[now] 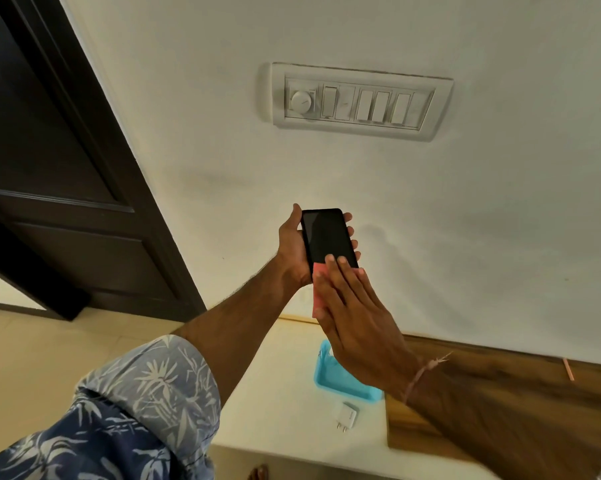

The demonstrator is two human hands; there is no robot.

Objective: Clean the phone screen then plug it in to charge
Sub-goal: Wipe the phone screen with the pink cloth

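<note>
Head view, hands raised before a pale wall. At the centre of the frame the left hand grips the phone by its long edges, thumb on the left edge and fingertips wrapped around the right edge; the dark screen faces the camera and the phone is tilted slightly, held in the air well above the counter. The right hand, just below and right of centre, lies flat with fingers extended and close together, pressing a pink cloth against the lower part of the screen; the cloth shows at the left of the fingers and hangs below the phone's bottom edge. A thin thread bracelet circles the right wrist. The left forearm emerges from a rolled blue patterned sleeve at lower left.

In the lower centre, on the white counter, a turquoise tray sits partly hidden behind the right hand, and a white charger plug lies just below it, prongs pointing down-frame. A wooden surface adjoins at lower right. In the upper centre, a white switch panel with a round dial and several rockers is set in the wall; a dark door fills the upper left.
</note>
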